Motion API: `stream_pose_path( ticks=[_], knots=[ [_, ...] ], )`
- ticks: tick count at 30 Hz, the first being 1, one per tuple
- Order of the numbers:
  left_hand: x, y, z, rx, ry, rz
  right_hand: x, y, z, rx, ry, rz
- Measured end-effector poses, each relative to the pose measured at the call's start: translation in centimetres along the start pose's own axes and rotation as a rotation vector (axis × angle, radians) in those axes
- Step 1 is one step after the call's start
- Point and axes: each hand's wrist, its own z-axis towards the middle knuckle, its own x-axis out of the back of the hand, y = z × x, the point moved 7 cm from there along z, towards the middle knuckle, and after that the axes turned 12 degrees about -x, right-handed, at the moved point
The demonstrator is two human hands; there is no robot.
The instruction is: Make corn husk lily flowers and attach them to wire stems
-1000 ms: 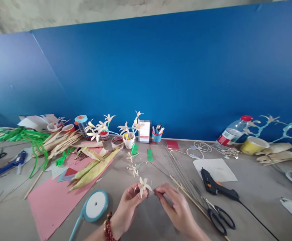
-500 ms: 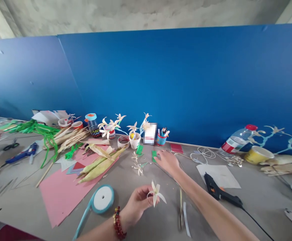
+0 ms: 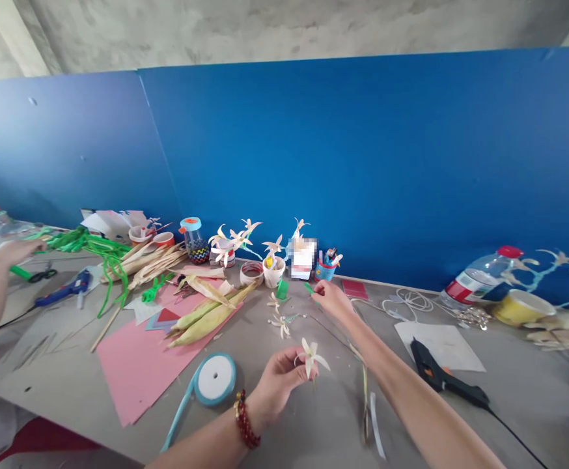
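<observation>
We are pinching a cream, pointed-petalled flower (image 3: pixel 310 357) between the closed fingertips of our left hand (image 3: pixel 277 384), just above the smooth grey table (image 3: pixel 328 426), while our right hand (image 3: pixel 333 301) is clamping its fingertips on a thin green strip (image 3: pixel 308 287) farther back. Ribbed, papery husks (image 3: pixel 199 329) are lying on flat pink paper (image 3: pixel 142 371) near a round blue tape roll (image 3: pixel 215 379), and a clear bottle (image 3: pixel 482 277) is showing a red-and-white label, its writing too blurred to read.
</observation>
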Motion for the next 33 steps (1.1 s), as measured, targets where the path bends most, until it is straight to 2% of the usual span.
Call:
stream_pose_path(
  ticks=[4, 9, 13, 18, 23, 28, 30, 33],
  knots=[
    [1.0, 0.5, 0.3, -0.074, 0.076, 0.008, 1.3, 0.5, -3.3, 0.085, -0.056, 0.288],
    [1.2, 1.4, 0.0, -0.135, 0.146, 0.018, 1.8, 1.6, -11.4, 0.155, -0.093, 0.523],
    [0.2, 1.8, -0.5, -0.131, 0.064, 0.101, 1.0, 2.1, -16.5, 0.156, -0.111, 0.704],
    [0.0, 1.7, -0.7, -0.146, -0.012, 0.256, 0.8, 2.0, -18.8, 0.236, -0.077, 0.836],
    [0.0, 1.4, -0.9, -0.147, -0.046, 0.387, 0.8, 1.8, -19.5, 0.291, -0.039, 0.823],
    [-0.4, 2.2, -1.2, -0.194, -0.084, 0.549, 0.9, 2.0, -20.2, 0.315, 0.017, 0.745],
    [-0.4, 2.4, -1.2, -0.19, -0.084, 0.57, 2.0, 3.6, -20.5, 0.3, 0.068, 0.63],
    [-0.3, 2.7, -1.3, -0.164, -0.081, 0.541, 5.3, 9.1, -21.1, 0.169, 0.304, 0.23]
  ],
)
